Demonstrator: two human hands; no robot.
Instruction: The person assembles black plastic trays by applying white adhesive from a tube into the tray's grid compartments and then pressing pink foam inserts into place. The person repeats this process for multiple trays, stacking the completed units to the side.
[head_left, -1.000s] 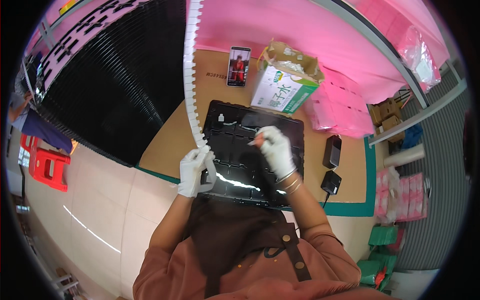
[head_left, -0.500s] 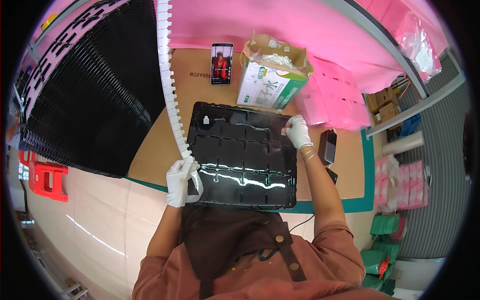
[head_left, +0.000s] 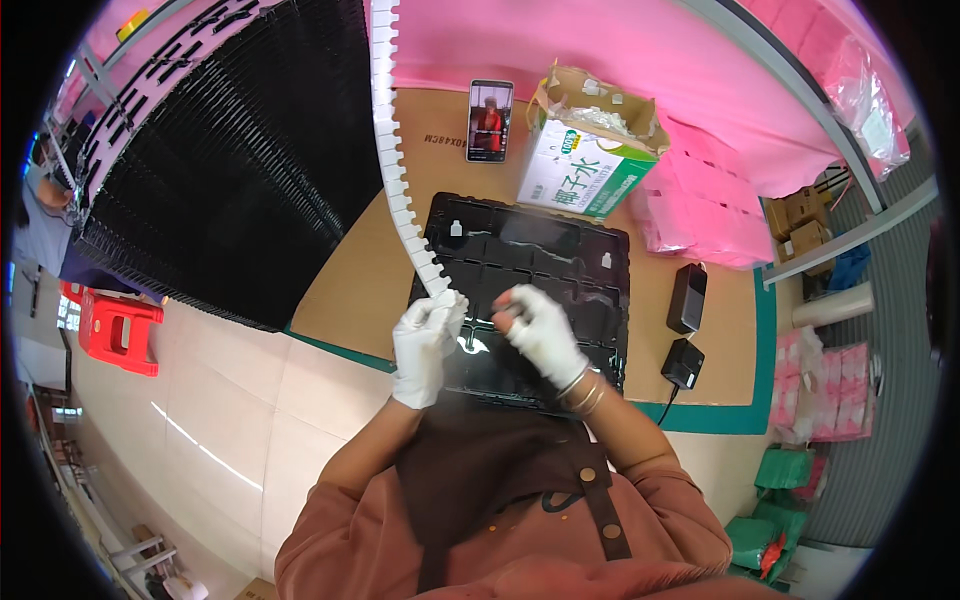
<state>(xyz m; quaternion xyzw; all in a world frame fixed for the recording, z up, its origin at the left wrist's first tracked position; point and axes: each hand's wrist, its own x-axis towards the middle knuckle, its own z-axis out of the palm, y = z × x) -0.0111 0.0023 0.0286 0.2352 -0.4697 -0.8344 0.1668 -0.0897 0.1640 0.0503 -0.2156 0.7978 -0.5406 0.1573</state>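
Two gloved hands: the left hand point(head_left: 428, 340) and the right hand point(head_left: 540, 330). One black tray point(head_left: 590, 300) lies on the surface, with two small white parts point(head_left: 456, 229) showing in its pockets. One white notched strip point(head_left: 395, 160). One phone point(head_left: 490, 120). One open carton point(head_left: 585, 150). Two black adapters point(head_left: 686, 298). One stack of black trays point(head_left: 230, 170). One red stool point(head_left: 115, 330). One stack of pink sheets point(head_left: 700, 210). Two bangles point(head_left: 580, 390) sit on the right wrist.
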